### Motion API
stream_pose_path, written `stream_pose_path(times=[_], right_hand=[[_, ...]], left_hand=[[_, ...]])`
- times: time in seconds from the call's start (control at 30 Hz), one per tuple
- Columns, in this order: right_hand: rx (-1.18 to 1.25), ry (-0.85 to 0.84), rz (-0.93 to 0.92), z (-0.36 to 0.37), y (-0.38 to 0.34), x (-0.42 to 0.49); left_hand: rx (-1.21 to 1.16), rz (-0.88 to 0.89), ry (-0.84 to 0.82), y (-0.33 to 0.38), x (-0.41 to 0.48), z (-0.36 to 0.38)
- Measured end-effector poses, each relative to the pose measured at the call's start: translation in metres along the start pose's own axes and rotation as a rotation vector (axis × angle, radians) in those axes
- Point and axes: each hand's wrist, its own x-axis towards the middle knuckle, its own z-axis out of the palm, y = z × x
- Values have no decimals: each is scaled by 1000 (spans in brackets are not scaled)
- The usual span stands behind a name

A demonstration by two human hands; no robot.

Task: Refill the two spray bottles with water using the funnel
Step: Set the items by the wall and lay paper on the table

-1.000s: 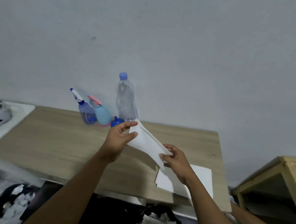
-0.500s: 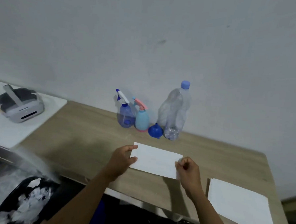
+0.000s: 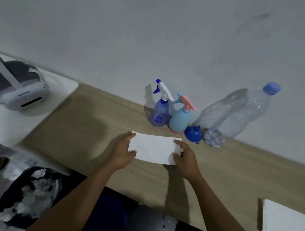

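Observation:
Against the wall stand a blue see-through spray bottle (image 3: 159, 114) with a white trigger and, right of it, a light blue spray bottle (image 3: 180, 120) with a pink trigger. A small blue funnel (image 3: 193, 133) rests mouth-down beside them. A tall clear water bottle (image 3: 240, 118) with a blue cap stands at the right. My left hand (image 3: 122, 152) and my right hand (image 3: 185, 158) hold the two ends of a white folded paper (image 3: 153, 148), flat on the wooden table (image 3: 87, 129) just in front of the bottles.
A white and grey headset (image 3: 17, 87) lies on a white surface at the left. More white paper (image 3: 287, 225) sits at the table's near right corner. A dark bin holding torn paper scraps (image 3: 25, 197) is below the table's left front edge.
The paper was held up tilted in the air; both hands have brought it down flat onto the table. The camera has swung left and down, so the bottles now appear further right.

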Motion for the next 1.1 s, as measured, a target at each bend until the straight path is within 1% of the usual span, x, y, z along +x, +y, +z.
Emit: stream_pose_path(times=[0.1,0.2,0.23,0.27,0.3,0.33,0.37,0.4,0.43,0.5,0.53,0.6,0.67,0.77,0.97,1.1], right_hand=[[-78,-28,-10,10,-13,27],[-145,-31,-1,23,-14,49],[-196,-8,-3,27,-12,53],[-297,32,-18,31,-10,55],[-410,83,-41,35,-7,54],[-471,141,-60,39,-5,52],[-465,176,-76,44,-5,48],[-433,180,-101,51,-7,45],[-411,159,-128,58,-8,42],[-468,68,-191,72,-7,42],[-524,24,-214,78,-4,44],[-565,-50,-178,87,0,50],[-593,-80,-187,94,2,54],[-657,-135,-205,105,3,58],[-741,-185,-188,109,8,61],[-745,-207,-176,97,14,57]], left_hand=[[49,7,20,-9,18,-2],[39,-9,14,-18,29,-1],[60,-7,34,-21,30,-2],[122,-12,66,-24,31,-2],[215,-34,108,-27,30,-3],[303,-56,162,-28,27,-3],[365,-44,220,-28,24,-3],[404,25,268,-27,20,-2],[450,133,285,-28,18,1],[605,297,201,-31,18,9],[686,326,146,-33,22,13],[789,311,73,-39,35,18],[842,286,8,-43,46,22],[852,277,-68,-49,52,28],[869,281,-58,-55,51,32],[874,278,-113,-48,47,42]])
